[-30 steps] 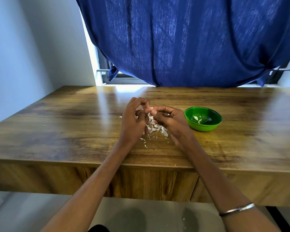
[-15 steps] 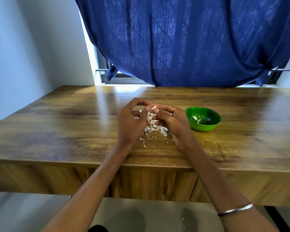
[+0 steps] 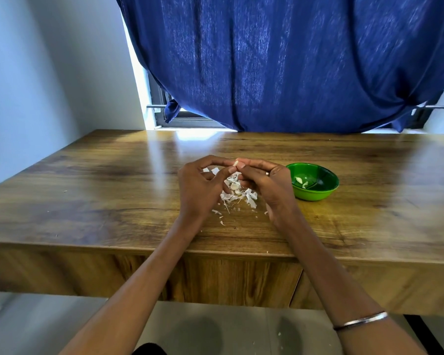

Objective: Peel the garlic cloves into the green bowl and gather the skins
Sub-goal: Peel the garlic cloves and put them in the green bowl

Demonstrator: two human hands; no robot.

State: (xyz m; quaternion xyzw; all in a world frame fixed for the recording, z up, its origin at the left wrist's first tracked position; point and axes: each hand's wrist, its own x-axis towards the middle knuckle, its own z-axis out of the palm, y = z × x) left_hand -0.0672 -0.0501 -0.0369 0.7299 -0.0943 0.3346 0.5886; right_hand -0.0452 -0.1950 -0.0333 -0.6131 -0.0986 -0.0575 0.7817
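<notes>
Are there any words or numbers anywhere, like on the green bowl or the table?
None: no words, numbers or labels show.
The bowl is plain green.
The table is bare wood.
The curtain is plain blue.
The garlic skins carry no print.

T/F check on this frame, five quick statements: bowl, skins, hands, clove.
1. The green bowl sits to the right of both hands. True.
2. The bowl is empty. False: a few pale pieces lie in it.
3. The skins lie on the table between the hands. True.
4. The left hand rests flat on the table. False: it is raised, fingers meeting the right hand at a clove.
5. The curtain is red. False: the curtain is blue.
</notes>
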